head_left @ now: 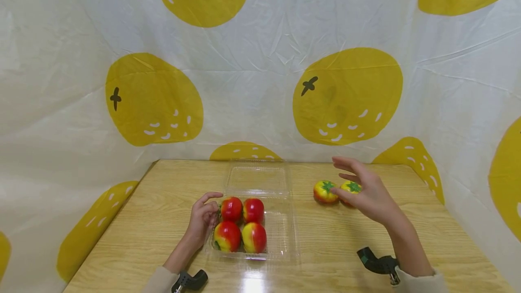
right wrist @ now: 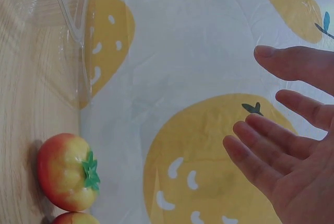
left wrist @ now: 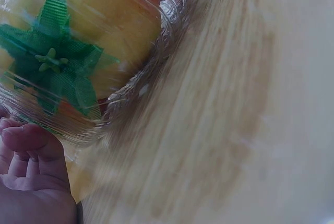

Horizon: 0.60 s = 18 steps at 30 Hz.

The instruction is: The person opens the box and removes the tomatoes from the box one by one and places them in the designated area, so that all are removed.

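Note:
A clear plastic clamshell container (head_left: 280, 234) lies on the table with its lid (head_left: 256, 180) folded back. Several red-and-yellow toy tomatoes (head_left: 254, 238) fill its left part, in two rows. My left hand (head_left: 198, 221) grips the container's left side, fingers bent; the left wrist view has the thumb (left wrist: 32, 139) right at the ridged plastic wall (left wrist: 86, 136). To the right of the container sit two more toy tomatoes, one (head_left: 324, 192) beside the other (head_left: 351, 187), green leaves up. Over them hovers my right hand (head_left: 368, 191), thumb and fingers spread, holding nothing.
The wooden table (head_left: 325, 257) has white cloth (head_left: 260, 98) with yellow fruit prints behind it and at both sides. A black camera mount (head_left: 378, 263) sticks out from the right wrist, another (head_left: 190, 280) from the left.

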Tool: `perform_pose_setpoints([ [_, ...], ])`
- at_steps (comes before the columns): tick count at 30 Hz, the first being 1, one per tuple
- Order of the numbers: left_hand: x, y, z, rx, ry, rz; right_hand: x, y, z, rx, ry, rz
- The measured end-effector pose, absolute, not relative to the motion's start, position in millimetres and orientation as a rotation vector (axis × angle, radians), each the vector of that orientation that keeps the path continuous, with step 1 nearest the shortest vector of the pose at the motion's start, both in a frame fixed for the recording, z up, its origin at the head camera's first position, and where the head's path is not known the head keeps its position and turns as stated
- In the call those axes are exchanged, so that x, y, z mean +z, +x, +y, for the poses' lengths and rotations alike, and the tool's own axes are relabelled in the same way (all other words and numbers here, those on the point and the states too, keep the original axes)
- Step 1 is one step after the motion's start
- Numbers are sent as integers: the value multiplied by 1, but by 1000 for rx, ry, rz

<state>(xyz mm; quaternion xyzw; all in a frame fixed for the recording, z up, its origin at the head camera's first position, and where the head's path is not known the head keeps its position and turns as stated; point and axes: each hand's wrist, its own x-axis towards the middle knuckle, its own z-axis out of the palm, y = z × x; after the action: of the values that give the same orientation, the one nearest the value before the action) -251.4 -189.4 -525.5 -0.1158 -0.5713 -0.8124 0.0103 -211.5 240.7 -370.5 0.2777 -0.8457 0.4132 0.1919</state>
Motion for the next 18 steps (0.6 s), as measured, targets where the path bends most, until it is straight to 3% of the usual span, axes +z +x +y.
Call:
perform_pose_setpoints([
  [18,-526,-253,-188,-2530,-343,-1788,-371,-210,224,1108,860,-2352],
])
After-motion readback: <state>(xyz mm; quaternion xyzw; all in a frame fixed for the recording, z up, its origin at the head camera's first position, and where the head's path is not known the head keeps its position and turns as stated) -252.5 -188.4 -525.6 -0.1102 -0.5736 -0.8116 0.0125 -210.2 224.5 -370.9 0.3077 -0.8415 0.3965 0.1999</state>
